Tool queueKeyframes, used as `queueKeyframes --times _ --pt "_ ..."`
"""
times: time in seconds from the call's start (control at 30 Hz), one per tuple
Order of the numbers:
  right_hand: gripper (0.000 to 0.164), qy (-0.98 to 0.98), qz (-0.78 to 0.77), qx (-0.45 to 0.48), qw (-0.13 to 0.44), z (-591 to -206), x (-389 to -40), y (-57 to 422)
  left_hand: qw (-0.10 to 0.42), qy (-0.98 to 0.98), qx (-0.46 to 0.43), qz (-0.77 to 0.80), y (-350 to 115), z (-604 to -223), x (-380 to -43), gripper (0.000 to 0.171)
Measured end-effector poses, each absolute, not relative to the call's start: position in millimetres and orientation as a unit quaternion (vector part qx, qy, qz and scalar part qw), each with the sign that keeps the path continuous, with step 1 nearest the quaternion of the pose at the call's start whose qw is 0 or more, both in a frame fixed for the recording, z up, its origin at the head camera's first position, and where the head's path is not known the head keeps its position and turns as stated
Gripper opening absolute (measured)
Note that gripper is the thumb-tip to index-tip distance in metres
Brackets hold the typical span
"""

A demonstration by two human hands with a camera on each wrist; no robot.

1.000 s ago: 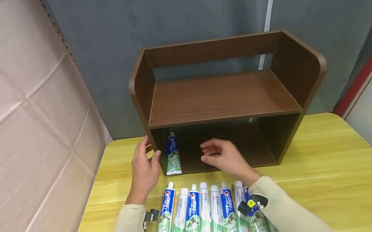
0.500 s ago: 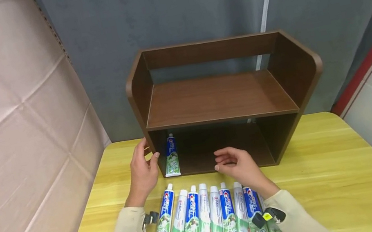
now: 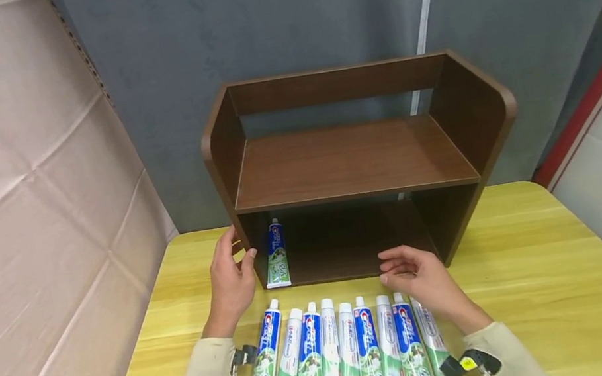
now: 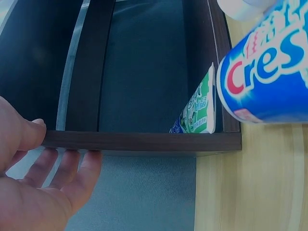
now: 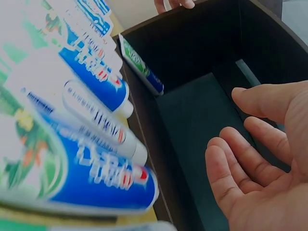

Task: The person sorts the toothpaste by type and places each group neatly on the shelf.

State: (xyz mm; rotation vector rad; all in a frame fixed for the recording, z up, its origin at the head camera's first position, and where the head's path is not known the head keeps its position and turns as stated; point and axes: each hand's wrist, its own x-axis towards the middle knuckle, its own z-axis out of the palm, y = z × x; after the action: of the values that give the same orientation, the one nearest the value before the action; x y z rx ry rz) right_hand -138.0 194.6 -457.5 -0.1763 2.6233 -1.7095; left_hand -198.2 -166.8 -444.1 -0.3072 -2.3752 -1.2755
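At the table's left, my left hand (image 3: 233, 285) holds the left side panel of a dark brown two-tier shelf (image 3: 357, 161). The left wrist view shows the thumb on one face of the panel (image 4: 139, 140) and fingers on the other. Inside the lower tier, a blue and green Crest toothpaste tube (image 3: 275, 256) lies against the left wall, cap to the back. My right hand (image 3: 422, 277) hovers in front of the shelf's lower right, fingers loosely bent; the right wrist view shows nothing in its palm (image 5: 262, 192). Nearest below it lies a white and green toothpaste tube (image 3: 431, 333).
Several toothpaste tubes (image 3: 310, 364), blue-green and white-green, lie side by side in front of the shelf, caps towards it. They stand on a yellow wood-grain table (image 3: 567, 289). A pale cloth wall (image 3: 36, 228) rises at left, a grey one (image 3: 270, 12) behind.
My right hand has drawn back from the lower tier, moving right and towards me, above the rightmost tubes. The left hand has kept its place on the shelf's side panel.
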Motion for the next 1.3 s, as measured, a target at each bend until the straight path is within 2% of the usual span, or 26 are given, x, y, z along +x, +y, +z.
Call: queueKeyframes --times 0.23,0.57,1.07,1.2,1.3 --pt "0.039 0.844 -0.532 -0.063 -0.019 -471.0 -130.0 211.8 0.207 -0.857 -0.106 -0.461 -166.8 -442.6 -197.0 0.057" --pt "0.043 0.841 -0.539 -0.048 -0.006 -493.5 -114.5 235.8 0.207 -0.854 -0.102 -0.466 -168.7 -445.5 -194.6 0.057" --pt "0.066 0.840 -0.538 -0.045 0.043 -505.3 -110.4 253.3 0.207 -0.854 -0.105 -0.465 -165.2 -442.5 -196.6 0.056" --pt "0.075 0.826 -0.554 -0.065 0.080 -508.4 -109.1 258.4 0.206 -0.856 -0.102 -0.463 -165.2 -442.1 -196.0 0.056" --pt "0.087 0.812 -0.563 -0.093 0.123 -507.7 -108.9 263.0 0.207 -0.856 -0.102 -0.463 -165.7 -442.5 -195.6 0.056"
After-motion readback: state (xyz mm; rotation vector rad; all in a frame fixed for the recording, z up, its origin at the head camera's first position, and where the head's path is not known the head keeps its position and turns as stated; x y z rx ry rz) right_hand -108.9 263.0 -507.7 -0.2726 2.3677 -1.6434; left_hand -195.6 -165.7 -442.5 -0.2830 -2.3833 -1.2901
